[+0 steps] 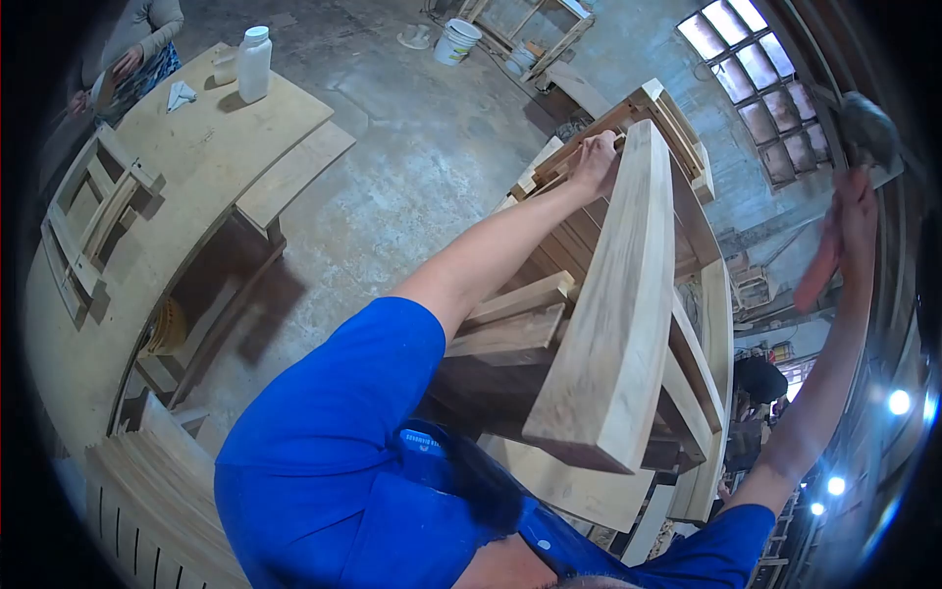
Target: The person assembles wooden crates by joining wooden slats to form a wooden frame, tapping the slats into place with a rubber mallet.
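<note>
My right hand [856, 206] is raised at the right, its fingers wrapped round the reddish handle of a hammer [819, 270]. The dark hammer head [869, 130] points upward and is blurred. My left arm reaches forward, and my left hand [595, 165] curls round the far part of a wooden furniture frame [714, 304]. Its fingertips are partly hidden beside a thick pale wooden beam [623, 294], which slants toward me on the frame. Rails and slats of the frame show below and beside the beam.
To the left is a workbench [211, 147] with a white bottle [255, 67], a cloth [181, 95] and a small wooden frame [93, 216]. A person [142, 49] stands behind it. Stacked boards [162, 491] lie at lower left; a white bucket [456, 42] stands at the back.
</note>
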`<move>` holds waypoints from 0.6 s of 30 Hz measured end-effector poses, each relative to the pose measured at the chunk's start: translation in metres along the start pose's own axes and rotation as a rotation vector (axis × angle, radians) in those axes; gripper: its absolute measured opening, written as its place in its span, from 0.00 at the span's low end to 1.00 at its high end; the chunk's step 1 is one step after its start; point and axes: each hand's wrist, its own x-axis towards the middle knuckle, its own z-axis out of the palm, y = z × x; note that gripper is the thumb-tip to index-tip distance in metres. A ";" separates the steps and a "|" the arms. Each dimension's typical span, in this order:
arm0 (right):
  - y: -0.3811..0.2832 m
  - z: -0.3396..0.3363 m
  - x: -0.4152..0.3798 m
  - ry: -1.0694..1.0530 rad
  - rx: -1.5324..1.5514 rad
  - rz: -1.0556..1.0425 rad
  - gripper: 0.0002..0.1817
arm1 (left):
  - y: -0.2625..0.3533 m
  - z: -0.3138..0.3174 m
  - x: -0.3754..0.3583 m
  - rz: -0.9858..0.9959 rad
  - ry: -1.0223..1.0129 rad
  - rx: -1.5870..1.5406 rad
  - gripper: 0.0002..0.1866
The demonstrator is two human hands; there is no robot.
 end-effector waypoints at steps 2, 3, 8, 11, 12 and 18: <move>0.019 0.033 0.028 -0.011 0.011 -0.051 0.12 | -0.001 0.001 0.002 -0.019 0.023 -0.019 0.21; 0.038 0.063 0.019 -0.089 -0.068 -0.093 0.09 | -0.001 0.001 0.003 -0.027 0.026 -0.024 0.21; 0.057 0.154 -0.042 -0.503 -0.165 -0.368 0.04 | -0.009 0.006 -0.001 0.073 0.067 -0.017 0.16; -0.001 0.124 -0.037 -0.618 -0.117 0.130 0.06 | -0.007 -0.001 -0.003 0.039 0.035 -0.006 0.15; 0.003 0.117 -0.024 -0.490 -0.100 0.138 0.07 | -0.004 -0.003 -0.003 0.039 0.022 -0.037 0.16; 0.111 0.184 -0.014 -0.331 -0.191 -0.688 0.09 | -0.030 0.006 0.013 0.134 -0.113 -0.035 0.35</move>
